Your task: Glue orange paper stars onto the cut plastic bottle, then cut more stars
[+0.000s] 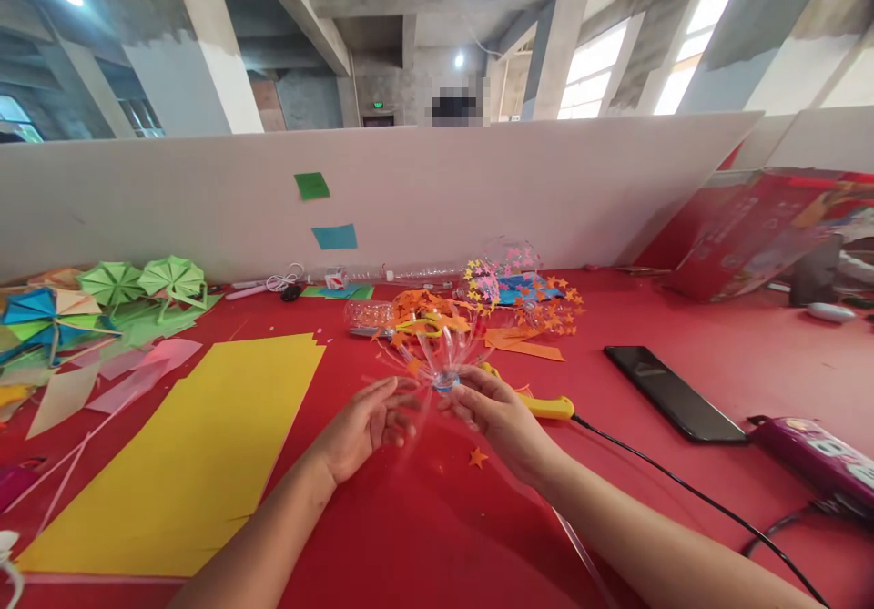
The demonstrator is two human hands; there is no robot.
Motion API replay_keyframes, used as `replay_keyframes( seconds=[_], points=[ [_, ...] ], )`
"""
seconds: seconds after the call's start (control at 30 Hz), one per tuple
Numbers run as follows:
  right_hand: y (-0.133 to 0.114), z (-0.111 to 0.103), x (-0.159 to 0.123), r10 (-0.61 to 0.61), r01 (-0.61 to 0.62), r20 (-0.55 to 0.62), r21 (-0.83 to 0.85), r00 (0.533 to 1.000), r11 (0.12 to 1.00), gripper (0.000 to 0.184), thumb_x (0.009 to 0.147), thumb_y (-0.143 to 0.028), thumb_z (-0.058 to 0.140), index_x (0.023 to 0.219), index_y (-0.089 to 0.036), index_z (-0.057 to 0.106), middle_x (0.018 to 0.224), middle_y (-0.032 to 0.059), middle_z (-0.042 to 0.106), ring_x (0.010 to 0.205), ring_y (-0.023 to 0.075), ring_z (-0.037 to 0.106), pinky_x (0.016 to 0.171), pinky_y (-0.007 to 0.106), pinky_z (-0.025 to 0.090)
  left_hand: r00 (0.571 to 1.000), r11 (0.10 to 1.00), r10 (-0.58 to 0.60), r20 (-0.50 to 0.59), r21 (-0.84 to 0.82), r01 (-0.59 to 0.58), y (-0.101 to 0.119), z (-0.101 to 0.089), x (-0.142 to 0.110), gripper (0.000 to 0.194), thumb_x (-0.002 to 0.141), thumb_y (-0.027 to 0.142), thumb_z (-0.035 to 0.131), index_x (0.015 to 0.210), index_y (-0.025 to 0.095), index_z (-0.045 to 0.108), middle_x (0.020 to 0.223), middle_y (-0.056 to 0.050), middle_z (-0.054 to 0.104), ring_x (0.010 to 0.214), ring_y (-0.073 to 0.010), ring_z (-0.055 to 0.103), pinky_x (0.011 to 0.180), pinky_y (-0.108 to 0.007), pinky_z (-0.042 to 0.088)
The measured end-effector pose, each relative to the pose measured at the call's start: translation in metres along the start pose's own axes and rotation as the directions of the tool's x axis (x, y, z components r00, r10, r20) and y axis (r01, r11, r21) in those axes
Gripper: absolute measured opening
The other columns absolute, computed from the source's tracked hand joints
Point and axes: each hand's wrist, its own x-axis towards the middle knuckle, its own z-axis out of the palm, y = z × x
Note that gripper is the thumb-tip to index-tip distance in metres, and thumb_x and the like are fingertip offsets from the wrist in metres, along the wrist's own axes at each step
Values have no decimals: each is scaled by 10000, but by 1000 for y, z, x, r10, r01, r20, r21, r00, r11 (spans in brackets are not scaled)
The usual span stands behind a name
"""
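While the right hand (pixel 495 416) grips a clear plastic piece (pixel 446 379) by its blue collar between thumb and fingers, the left hand (pixel 372 427) stands open close beside it, fingers loosely curled and palm turned inward; whether a left fingertip touches one of the strips, I cannot tell from where I stand. The two hands are apart, with the plastic piece positioned between them at the right fingertips, its thin transparent strips splayed upward and outward. Noted just beyond the strips: orange paper scraps (pixel 427 303), partly screened by the plastic. Farther beyond the hands, pink and yellow stars (pixel 482 281) are found near a blue item (pixel 519 289). Below the right fingertips, nearer the body, one orange star (pixel 478 457) lies on the red table (pixel 382 545). Just past the right hand rests a yellow-handled tool (pixel 552 407), its black cord (pixel 655 458) running off rightward past that forearm. Well to the right of the right hand: a black phone (pixel 673 393), lying flat, with a purple object (pixel 812 459) next to it. Left of the left hand: yellow sheets (pixel 205 436) and, farther out, green folded paper umbrellas (pixel 170 278).
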Motion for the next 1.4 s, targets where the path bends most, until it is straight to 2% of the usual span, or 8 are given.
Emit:
replay_keyframes(
  seconds=[0.13, 0.23, 0.47, 0.57, 0.7, 0.87, 1.17, 1.4],
  points=[
    [-2, -1, 1, -36, 37, -29, 20, 999, 999, 341, 653, -385, 809, 890, -194, 655, 745, 1, 664, 692, 141, 640, 707, 284, 512, 995, 999, 17, 98, 45, -21, 2, 2, -2, 321, 740, 329, 709, 996, 147, 645, 858, -71, 708, 627, -139, 646, 531, -220, 459],
    [-4, -2, 1, -57, 58, -32, 25, 998, 998, 335, 655, -379, 805, 896, -204, 652, 774, -3, 663, 700, 145, 645, 725, 296, 519, 997, 990, 74, 29, 116, -77, 3, 9, -2, 278, 702, 210, 728, 967, 152, 664, 877, -69, 708, 711, -156, 656, 621, -248, 481],
    [-9, -2, 0, -97, 97, -12, -18, 995, 995, 322, 685, -402, 777, 902, -208, 639, 864, 25, 680, 754, 167, 657, 732, 308, 538, 991, 961, 132, -8, 246, -126, 0, 39, 5, 351, 702, 234, 761, 1041, 206, 675, 1035, -80, 697, 985, -212, 630, 852, -329, 451],
    [-8, 0, -2, -118, 119, 10, -65, 993, 991, 312, 703, -420, 760, 897, -213, 630, 873, 32, 686, 788, 184, 659, 734, 321, 542, 978, 960, 204, 34, 188, -207, -8, 54, 11, 337, 731, 244, 738, 1061, 217, 677, 1103, -65, 682, 1107, -216, 576, 937, -323, 408],
    [-1, 0, -1, -149, 150, 20, -157, 989, 976, 337, 693, -453, 758, 872, -214, 602, 827, 17, 684, 746, 170, 654, 719, 311, 538, 968, 968, 249, 25, 41, -249, -19, 64, 19, 328, 718, 280, 743, 1029, 189, 690, 998, -72, 713, 1000, -217, 621, 852, -304, 439],
    [9, -4, 2, -164, 169, 43, -293, 986, 941, 338, 705, -441, 740, 914, -202, 625, 796, 14, 679, 706, 155, 634, 656, 284, 517, 967, 967, 253, 23, 12, -253, -23, 54, 19, 291, 720, 267, 739, 994, 172, 711, 963, -75, 730, 896, -203, 650, 804, -303, 453],
    [14, -8, 5, -245, 236, 37, -440, 969, 866, 182, 784, -393, 628, 814, -226, 564, 812, 24, 700, 755, 179, 670, 662, 299, 536, 975, 975, 215, 51, -66, -212, -18, 45, 18, 294, 680, 172, 752, 972, 159, 718, 1004, -85, 732, 1059, -229, 620, 995, -343, 395],
    [-2, -8, -4, -338, 295, 49, -617, 940, 729, 67, 790, -265, 594, 749, -212, 597, 690, 5, 654, 627, 162, 618, 558, 261, 477, 980, 980, 199, -13, -23, -200, -5, 30, 13, 329, 630, 192, 796, 944, 151, 707, 921, -72, 734, 898, -203, 670, 875, -321, 472]
  ],
)
